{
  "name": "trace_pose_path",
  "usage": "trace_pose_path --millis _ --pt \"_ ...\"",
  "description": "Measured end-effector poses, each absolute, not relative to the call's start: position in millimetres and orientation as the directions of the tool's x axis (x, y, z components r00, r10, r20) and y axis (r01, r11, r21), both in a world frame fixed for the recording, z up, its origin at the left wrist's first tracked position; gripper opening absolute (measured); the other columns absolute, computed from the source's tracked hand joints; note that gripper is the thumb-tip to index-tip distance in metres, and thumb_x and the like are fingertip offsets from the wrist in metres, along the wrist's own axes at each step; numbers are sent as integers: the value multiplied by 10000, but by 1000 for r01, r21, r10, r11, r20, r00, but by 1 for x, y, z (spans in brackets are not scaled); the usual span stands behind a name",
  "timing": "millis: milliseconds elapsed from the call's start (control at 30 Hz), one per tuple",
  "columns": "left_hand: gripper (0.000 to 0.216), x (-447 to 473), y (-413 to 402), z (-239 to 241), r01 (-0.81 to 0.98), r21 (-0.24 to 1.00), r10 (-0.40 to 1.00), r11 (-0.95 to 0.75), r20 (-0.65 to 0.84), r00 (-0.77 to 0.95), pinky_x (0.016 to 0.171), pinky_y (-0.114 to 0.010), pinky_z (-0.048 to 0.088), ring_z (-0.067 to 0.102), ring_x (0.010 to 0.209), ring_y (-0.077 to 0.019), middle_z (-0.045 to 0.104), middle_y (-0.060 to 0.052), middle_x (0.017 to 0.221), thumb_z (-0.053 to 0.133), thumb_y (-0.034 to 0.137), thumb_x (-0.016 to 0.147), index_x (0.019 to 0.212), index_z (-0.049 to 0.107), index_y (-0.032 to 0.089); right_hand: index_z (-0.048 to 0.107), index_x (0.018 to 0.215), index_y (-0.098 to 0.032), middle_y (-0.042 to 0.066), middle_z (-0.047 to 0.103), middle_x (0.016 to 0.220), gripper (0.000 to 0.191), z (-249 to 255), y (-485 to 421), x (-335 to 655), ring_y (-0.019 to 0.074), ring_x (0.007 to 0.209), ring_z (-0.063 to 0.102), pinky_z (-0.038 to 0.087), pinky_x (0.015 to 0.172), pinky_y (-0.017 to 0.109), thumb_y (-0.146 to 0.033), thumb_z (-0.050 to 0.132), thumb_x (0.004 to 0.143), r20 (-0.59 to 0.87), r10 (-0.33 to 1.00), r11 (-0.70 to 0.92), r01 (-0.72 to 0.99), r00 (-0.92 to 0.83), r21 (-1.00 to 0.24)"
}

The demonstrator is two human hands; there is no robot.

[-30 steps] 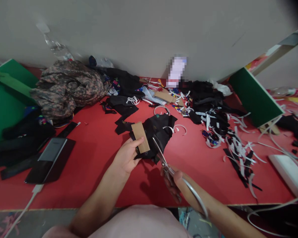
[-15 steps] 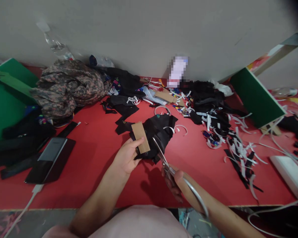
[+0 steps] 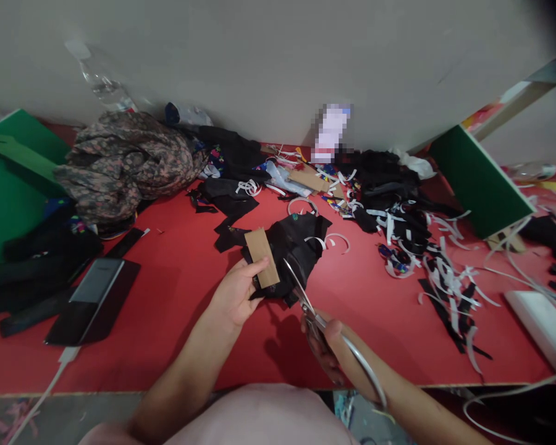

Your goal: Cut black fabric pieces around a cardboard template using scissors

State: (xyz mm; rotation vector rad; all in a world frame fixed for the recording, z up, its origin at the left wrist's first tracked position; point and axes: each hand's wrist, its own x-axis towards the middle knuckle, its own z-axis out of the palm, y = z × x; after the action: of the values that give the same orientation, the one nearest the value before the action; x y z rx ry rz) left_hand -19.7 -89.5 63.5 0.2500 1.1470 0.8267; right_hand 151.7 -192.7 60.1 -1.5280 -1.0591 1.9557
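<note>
Closed around a tan cardboard strip and the edge of a black fabric piece, my left hand pins both between thumb and fingers. The thumb presses on top of the cardboard. My right hand grips metal scissors, their blades slightly apart and pointing up and left. The blade tips are over or beside the lower right part of the black fabric; contact cannot be told. A white curled strip lies at the fabric's right edge.
On the red table lie a black phone-like device with a cable, a patterned cloth, white and black scraps and a white box. Green panels stand at both sides. A blurred screen leans against the wall.
Almost nothing differs. The scissor tips have shifted very slightly left, while my left hand, the cardboard strip and the black fabric stay in place.
</note>
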Motion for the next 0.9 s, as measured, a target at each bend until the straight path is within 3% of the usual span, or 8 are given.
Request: trace_pose_path --millis 367,900 --pt "263 -19 -90 65 -436 576 693 692 -700 175 534 -231 534 642 638 -142 674 -57 859 620 142 705 963 574 164 373 753 -194 -42 340 630 449 60 -193 156 68 486 289 281 409 175 -587 184 862 -520 796 -473 220 -308 -853" --pt "274 -19 -90 62 -430 570 683 700 -711 170 536 -227 524 629 618 -131 666 -47 827 633 159 694 960 570 161 405 828 -197 -54 290 638 593 67 -192 146 44 446 210 217 349 152 -743 189 746 -641 710 -652 72 -290 -755"
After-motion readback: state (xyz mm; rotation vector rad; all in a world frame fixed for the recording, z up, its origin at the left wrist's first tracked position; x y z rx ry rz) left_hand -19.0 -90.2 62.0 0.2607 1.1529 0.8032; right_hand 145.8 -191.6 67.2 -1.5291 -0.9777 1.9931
